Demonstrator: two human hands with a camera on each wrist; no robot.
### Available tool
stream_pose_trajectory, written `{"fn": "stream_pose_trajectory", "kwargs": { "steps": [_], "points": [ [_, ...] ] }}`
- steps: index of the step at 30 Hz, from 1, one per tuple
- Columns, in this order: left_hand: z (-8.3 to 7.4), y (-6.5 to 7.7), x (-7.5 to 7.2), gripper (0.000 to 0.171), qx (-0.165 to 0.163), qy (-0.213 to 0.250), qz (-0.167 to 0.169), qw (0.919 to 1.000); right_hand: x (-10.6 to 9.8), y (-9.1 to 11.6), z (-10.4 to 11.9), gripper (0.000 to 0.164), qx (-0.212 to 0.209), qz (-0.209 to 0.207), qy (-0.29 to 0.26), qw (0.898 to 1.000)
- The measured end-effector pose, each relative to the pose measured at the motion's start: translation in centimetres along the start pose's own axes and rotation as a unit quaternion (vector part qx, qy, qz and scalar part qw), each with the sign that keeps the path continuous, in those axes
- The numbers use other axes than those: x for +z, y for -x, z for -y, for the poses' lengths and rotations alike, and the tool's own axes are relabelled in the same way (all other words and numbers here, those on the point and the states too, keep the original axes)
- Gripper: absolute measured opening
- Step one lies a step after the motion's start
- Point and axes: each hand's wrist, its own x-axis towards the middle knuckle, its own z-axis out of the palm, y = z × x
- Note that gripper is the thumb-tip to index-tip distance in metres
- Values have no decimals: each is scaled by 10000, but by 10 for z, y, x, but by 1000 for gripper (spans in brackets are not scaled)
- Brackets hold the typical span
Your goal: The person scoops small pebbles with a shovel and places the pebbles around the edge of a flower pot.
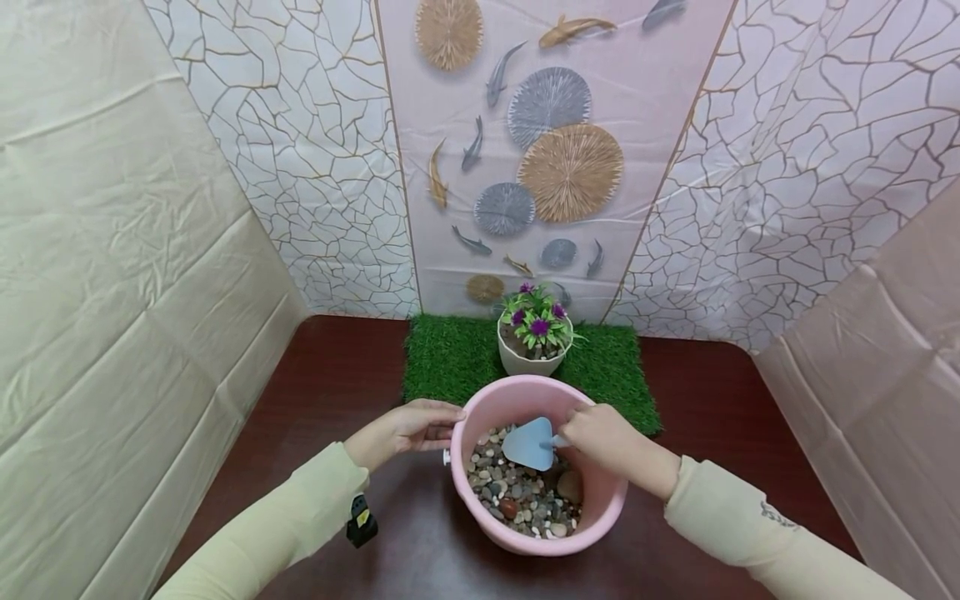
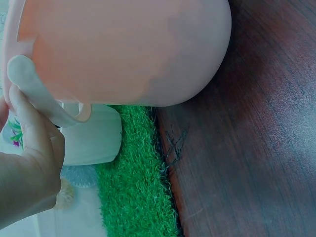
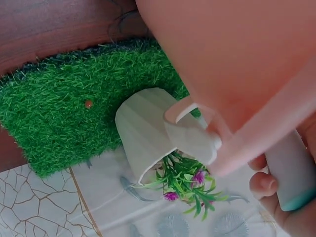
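Observation:
A pink bucket point(image 1: 517, 546) stands on the table with mixed pebbles point(image 1: 502, 487) in it. At its left side my left hand point(image 1: 420, 427) grips the rim, beside the white handle point(image 2: 42, 94) seen in the left wrist view. My right hand point(image 1: 600, 435) reaches over the right part of the rim and holds a small trowel by its handle point(image 3: 291, 170). Inside the bucket, the trowel's light blue blade point(image 1: 529, 444) is over the pebbles. Whether any pebbles lie on the blade I cannot tell.
Behind the bucket, a white pot point(image 1: 525, 364) with purple flowers point(image 1: 539, 327) stands on a green grass mat point(image 1: 450, 358). A small brown pebble point(image 3: 89, 103) lies on the mat. The dark red-brown table point(image 1: 337, 367) is bounded by cloth walls point(image 1: 225, 317).

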Motion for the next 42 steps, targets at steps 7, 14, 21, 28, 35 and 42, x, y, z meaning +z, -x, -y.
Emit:
{"fn": "stream_pose_trajectory", "kwargs": {
  "steps": [7,14,21,28,35,42],
  "points": [
    [1,0,1,40,9,-1,3,10000,8,0,5,18,-211,-4,16,9998],
    [0,0,1,42,-1,45,60,10000,15,2,7,17,-142,81,-300,9994],
    [0,-3,0,42,-58,71,14,10000,23,5,7,14,-134,243,-906,9955],
    [1,-3,1,42,-67,55,0,10000,22,5,0,15,-764,290,-397,9959],
    [2,-2,2,42,-55,74,46,9999,18,5,-3,17,-509,448,-1167,9908],
    [0,-1,0,43,-41,99,9,9999,18,3,-3,20,-378,361,-1391,9889]
  ]
}}
